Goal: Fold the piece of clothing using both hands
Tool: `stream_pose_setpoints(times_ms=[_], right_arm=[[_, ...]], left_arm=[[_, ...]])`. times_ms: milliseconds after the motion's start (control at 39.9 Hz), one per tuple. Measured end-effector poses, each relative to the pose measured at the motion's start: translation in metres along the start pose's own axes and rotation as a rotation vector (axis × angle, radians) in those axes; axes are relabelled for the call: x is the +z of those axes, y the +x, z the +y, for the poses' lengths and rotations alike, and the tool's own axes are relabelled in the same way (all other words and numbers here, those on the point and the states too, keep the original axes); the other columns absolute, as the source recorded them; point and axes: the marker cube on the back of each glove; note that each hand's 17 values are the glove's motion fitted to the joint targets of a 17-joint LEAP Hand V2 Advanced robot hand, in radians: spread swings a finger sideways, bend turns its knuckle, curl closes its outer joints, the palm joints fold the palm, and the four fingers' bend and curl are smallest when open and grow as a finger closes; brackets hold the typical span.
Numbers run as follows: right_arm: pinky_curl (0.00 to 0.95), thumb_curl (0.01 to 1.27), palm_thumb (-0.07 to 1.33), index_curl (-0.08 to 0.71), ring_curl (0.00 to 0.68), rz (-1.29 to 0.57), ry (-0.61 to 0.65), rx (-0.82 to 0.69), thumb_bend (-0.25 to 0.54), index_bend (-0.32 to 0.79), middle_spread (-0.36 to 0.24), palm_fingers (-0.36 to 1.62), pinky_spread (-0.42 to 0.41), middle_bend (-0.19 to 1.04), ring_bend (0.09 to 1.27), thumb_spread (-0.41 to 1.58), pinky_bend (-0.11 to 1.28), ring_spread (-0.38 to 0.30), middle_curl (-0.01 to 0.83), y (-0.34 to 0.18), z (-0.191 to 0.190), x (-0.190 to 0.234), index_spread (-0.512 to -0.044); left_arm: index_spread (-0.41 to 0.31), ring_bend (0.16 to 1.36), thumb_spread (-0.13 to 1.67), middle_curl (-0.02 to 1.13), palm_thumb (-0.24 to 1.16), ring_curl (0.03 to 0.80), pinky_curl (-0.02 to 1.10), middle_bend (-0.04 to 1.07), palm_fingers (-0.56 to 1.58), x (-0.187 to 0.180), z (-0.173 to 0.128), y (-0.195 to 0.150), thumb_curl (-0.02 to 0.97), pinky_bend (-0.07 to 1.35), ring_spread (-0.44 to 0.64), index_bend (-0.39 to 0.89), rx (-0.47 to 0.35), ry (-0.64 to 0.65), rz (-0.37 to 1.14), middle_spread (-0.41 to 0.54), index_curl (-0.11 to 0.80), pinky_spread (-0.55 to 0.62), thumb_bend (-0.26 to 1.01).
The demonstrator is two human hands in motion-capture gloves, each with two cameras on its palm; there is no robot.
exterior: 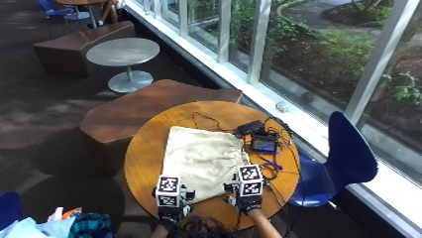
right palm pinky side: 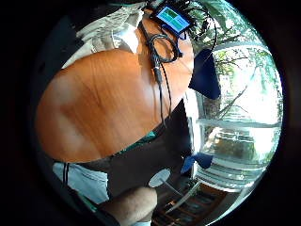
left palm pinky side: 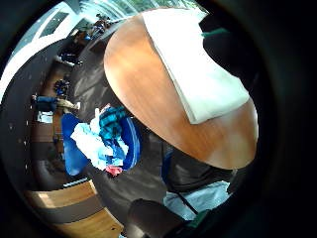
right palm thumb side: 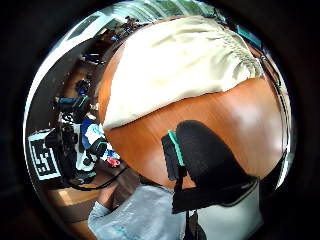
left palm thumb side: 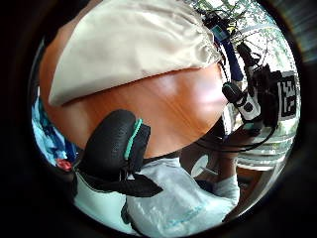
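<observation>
**Folding station: cloth on round table, both hands at near edge**

Listing from the outside view, largest first. Dark carpeted room with a window wall (exterior: 316, 44) along one side, greenery beyond it. Round wooden table (exterior: 148, 148), orange-brown top. Brown bench (exterior: 138, 106) just behind the table; grey round side table (exterior: 123, 52) farther back. Blue chair (exterior: 346, 153) on the window side.

Cream piece of clothing (exterior: 201, 161) lies flat on the table, gathered edge toward the electronics, near edge close to the hands. Small screen device (exterior: 264, 145) and a tangle of cables (exterior: 270, 168) lie beside it, touching the table.

Left hand (exterior: 173, 210) and right hand (exterior: 249, 202) sit apart at the table's near rim, either side of the cloth's near edge. Whether the fingers grip anything, I cannot tell.

Only the left little finger palm view shows a blue chair heaped with clothes (left palm pinky side: 106, 139) on the floor beside the table. The thumb-side palm views each show a black gloved thumb (left palm thumb side: 111, 144) over bare wood, clear of the cloth.

No legible writing or brand.
</observation>
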Motion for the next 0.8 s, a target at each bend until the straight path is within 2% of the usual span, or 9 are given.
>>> stream_pose_setpoints(times_ms=[301, 451, 576, 601, 627, 652, 702, 777, 802], right_arm=[[0.312, 0.33, 0.57, 0.287, 0.203, -0.071, -0.114, -0.066, 0.093, 0.19, 0.048, 0.08, 0.273, 0.20, 0.20, 1.25, 0.44, 0.184, 0.291, 0.018, -0.039, 0.053, -0.340], [0.289, 0.35, 0.65, 0.326, 0.175, -0.065, -0.037, -0.029, 0.119, 0.29, 0.000, 0.16, 0.240, 0.21, 0.15, 1.30, 0.36, 0.148, 0.304, 0.019, -0.049, 0.054, -0.369], [0.279, 0.37, 0.72, 0.379, 0.171, -0.016, 0.084, -0.025, 0.154, 0.46, -0.087, 0.46, 0.197, 0.20, 0.16, 1.35, 0.32, 0.041, 0.313, 0.021, -0.058, 0.054, -0.369], [0.278, 0.37, 0.73, 0.382, 0.169, -0.004, 0.111, -0.033, 0.155, 0.47, -0.105, 0.49, 0.191, 0.20, 0.16, 1.35, 0.32, 0.024, 0.313, 0.022, -0.059, 0.053, -0.366], [0.281, 0.37, 0.75, 0.405, 0.177, 0.007, 0.138, -0.044, 0.159, 0.53, -0.128, 0.59, 0.170, 0.19, 0.18, 1.34, 0.32, -0.002, 0.313, 0.022, -0.058, 0.053, -0.354], [0.275, 0.37, 0.75, 0.395, 0.172, 0.014, 0.166, -0.058, 0.158, 0.51, -0.135, 0.57, 0.169, 0.18, 0.17, 1.35, 0.31, -0.011, 0.312, 0.022, -0.058, 0.052, -0.355], [0.272, 0.37, 0.79, 0.426, 0.195, 0.009, 0.217, -0.094, 0.170, 0.59, -0.172, 0.78, 0.125, 0.20, 0.21, 1.34, 0.28, -0.078, 0.321, 0.023, -0.054, 0.052, -0.333], [0.270, 0.37, 0.81, 0.430, 0.224, -0.041, 0.274, -0.149, 0.167, 0.55, -0.207, 0.91, 0.090, 0.24, 0.26, 1.33, 0.23, -0.144, 0.346, 0.020, -0.038, 0.045, -0.317], [0.265, 0.36, 0.81, 0.424, 0.240, -0.060, 0.285, -0.165, 0.164, 0.50, -0.222, 1.01, 0.080, 0.33, 0.29, 1.33, 0.19, -0.167, 0.376, 0.020, -0.030, 0.041, -0.312]], left_arm=[[-0.077, 0.62, 1.10, 0.37, 0.26, 0.309, 0.31, 0.21, 0.40, 0.060, -0.031, -0.010, 0.285, 0.51, 0.07, 0.12, 0.013, 0.020, 0.085, -0.014, 0.214, 0.21, -0.02], [-0.127, 0.54, 1.13, 0.37, 0.32, 0.287, 0.29, 0.22, 0.60, 0.062, -0.043, -0.017, 0.298, 0.45, 0.02, 0.25, -0.020, 0.174, 0.021, -0.080, 0.278, 0.14, 0.00], [-0.195, 0.50, 1.18, 0.38, 0.49, 0.279, 0.29, 0.26, 0.89, 0.054, -0.053, -0.013, 0.332, 0.40, -0.12, 0.30, -0.012, 0.315, -0.014, -0.182, 0.325, 0.03, 0.08], [-0.188, 0.48, 1.17, 0.38, 0.45, 0.273, 0.28, 0.24, 0.79, 0.051, -0.054, -0.012, 0.320, 0.38, -0.10, 0.27, -0.009, 0.332, -0.012, -0.173, 0.322, 0.04, 0.04], [-0.211, 0.50, 1.19, 0.40, 0.53, 0.299, 0.31, 0.27, 0.95, 0.048, -0.054, -0.012, 0.341, 0.40, -0.15, 0.30, -0.006, 0.344, -0.009, -0.202, 0.343, -0.01, 0.09], [-0.216, 0.49, 1.19, 0.39, 0.54, 0.287, 0.29, 0.25, 0.94, 0.045, -0.053, -0.013, 0.340, 0.39, -0.16, 0.28, -0.005, 0.348, -0.010, -0.209, 0.339, -0.02, 0.08], [-0.244, 0.49, 1.19, 0.40, 0.61, 0.291, 0.30, 0.28, 1.09, 0.034, -0.048, -0.020, 0.357, 0.39, -0.23, 0.25, -0.001, 0.356, -0.031, -0.245, 0.343, -0.10, 0.11], [-0.266, 0.52, 1.19, 0.42, 0.66, 0.321, 0.33, 0.28, 1.18, 0.011, -0.042, -0.031, 0.367, 0.40, -0.29, 0.22, 0.041, 0.405, -0.049, -0.272, 0.354, -0.18, 0.12], [-0.272, 0.52, 1.19, 0.42, 0.68, 0.327, 0.34, 0.28, 1.21, 0.006, -0.036, -0.031, 0.371, 0.41, -0.30, 0.21, 0.064, 0.390, -0.024, -0.283, 0.359, -0.21, 0.13]])
